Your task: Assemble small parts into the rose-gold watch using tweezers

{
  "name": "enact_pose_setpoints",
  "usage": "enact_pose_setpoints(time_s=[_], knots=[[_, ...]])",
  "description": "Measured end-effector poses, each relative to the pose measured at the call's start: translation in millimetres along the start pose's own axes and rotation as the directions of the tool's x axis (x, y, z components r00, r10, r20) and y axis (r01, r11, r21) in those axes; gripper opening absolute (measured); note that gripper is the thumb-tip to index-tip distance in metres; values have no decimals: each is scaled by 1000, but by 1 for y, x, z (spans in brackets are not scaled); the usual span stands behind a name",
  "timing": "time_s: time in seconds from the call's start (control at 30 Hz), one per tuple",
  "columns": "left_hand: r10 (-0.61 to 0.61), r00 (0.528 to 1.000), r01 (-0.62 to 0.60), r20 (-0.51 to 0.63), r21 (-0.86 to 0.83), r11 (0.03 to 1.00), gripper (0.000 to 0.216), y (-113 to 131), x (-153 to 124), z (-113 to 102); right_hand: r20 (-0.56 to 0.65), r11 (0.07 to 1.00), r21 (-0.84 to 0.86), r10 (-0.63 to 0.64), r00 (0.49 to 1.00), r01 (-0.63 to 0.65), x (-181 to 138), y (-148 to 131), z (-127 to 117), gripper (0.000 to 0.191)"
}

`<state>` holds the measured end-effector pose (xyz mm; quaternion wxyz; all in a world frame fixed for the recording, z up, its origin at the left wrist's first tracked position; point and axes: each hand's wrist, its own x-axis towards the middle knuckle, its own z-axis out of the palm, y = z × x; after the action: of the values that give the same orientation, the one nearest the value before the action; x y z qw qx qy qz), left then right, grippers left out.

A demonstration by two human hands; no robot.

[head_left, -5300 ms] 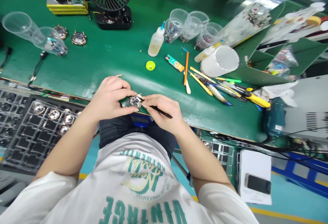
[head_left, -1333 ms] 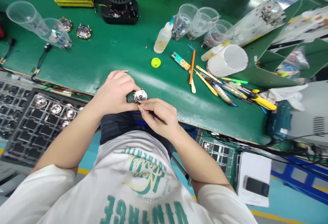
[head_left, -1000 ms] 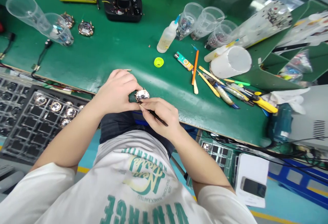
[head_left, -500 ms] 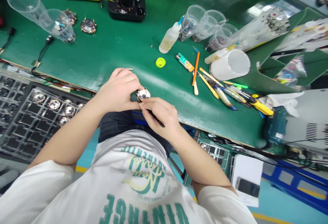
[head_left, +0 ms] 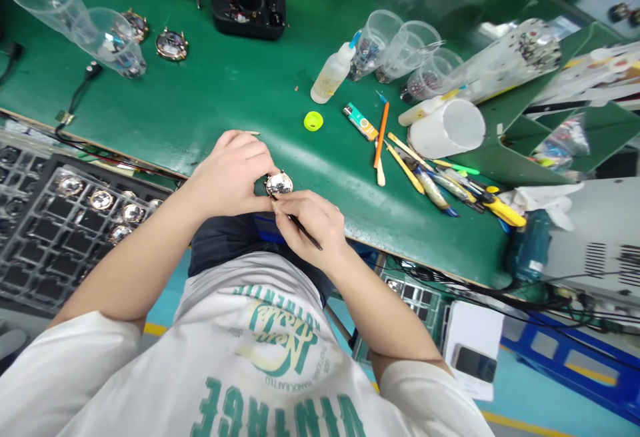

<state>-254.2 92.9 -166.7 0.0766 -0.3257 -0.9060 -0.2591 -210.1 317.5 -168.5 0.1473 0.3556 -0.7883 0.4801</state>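
A round, shiny watch case (head_left: 279,184) with small lugs sits at the green bench's front edge. My left hand (head_left: 237,174) is closed on its left side, thumb below and fingers above. From the lower right, my right hand (head_left: 315,224) pinches a thin dark tool (head_left: 306,232), perhaps tweezers. The tool's tip, hidden by my fingers, is close to the lower rim of the case. A similar watch case (head_left: 171,44) lies farther back on the bench, beside tilted clear plastic cups (head_left: 107,44).
A small black fan (head_left: 250,14) stands at the back. Rightward are a dropper bottle (head_left: 332,74), a yellow-green cap (head_left: 313,121), a lighter (head_left: 360,122), an orange stick (head_left: 382,134) and a white cup (head_left: 447,129). A tray of watch cases (head_left: 55,237) is at the lower left.
The view has shifted slightly. Both hands stay in nearly the same place, my left on the watch case and my right on the thin dark tool.
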Motion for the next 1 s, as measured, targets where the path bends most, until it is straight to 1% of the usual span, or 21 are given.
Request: enact_pose_setpoints(time_s=[0.1, 0.3, 0.4, 0.63, 0.77, 1.0], knots=[[17, 1000, -17, -12, 8, 1000, 48, 0, 0, 1, 20, 1000, -1, 2, 1000, -2, 0, -1, -2, 18], [12, 1000, -12, -15, 18, 1000, 47, -1, 0, 1, 70, 999, 25, 34, 997, -36, 1, -2, -6, 17], [12, 1000, -11, -13, 14, 1000, 46, -1, 0, 1, 58, 998, 23, 53, 997, -55, 0, -2, -6, 17], [-7, 1000, 7, -8, -1, 1000, 45, 1, 0, 1, 32, 999, 24, 34, 999, -35, 1, -2, -3, 18], [-6, 1000, 6, -15, 2, 1000, 45, 1, 0, 2, 42, 1000, 18, 15, 999, -16, 1, -1, -3, 18], [-23, 1000, 23, 5, -1, 1000, 43, 0, -1, 1, 54, 999, 15, 28, 998, -29, 0, -1, -2, 18]])
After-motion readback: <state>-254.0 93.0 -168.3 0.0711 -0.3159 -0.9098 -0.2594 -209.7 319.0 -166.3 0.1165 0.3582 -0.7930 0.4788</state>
